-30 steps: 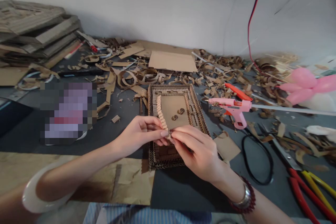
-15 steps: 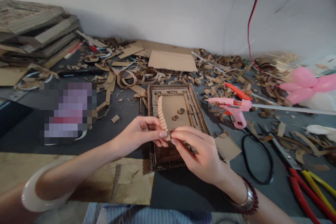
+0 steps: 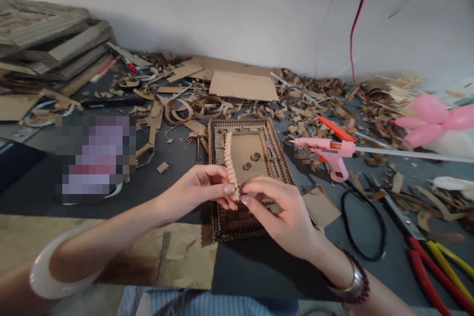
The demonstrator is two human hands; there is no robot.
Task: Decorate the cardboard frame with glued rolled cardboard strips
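Above the cardboard frame (image 3: 216,224), my left hand (image 3: 207,188) pinches a corrugated cardboard strip (image 3: 230,158); my right hand's (image 3: 276,207) fingertips meet its near end.

Cardboard frame (image 3: 212,150) partly hidden, purple object (image 3: 98,158) pixelated, pink balloon (image 3: 459,118) cut off

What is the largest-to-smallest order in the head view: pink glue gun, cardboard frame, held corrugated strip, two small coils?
Cardboard frame
Pink glue gun
Corrugated strip, partly hidden
Left coil and right coil: too alike to rank
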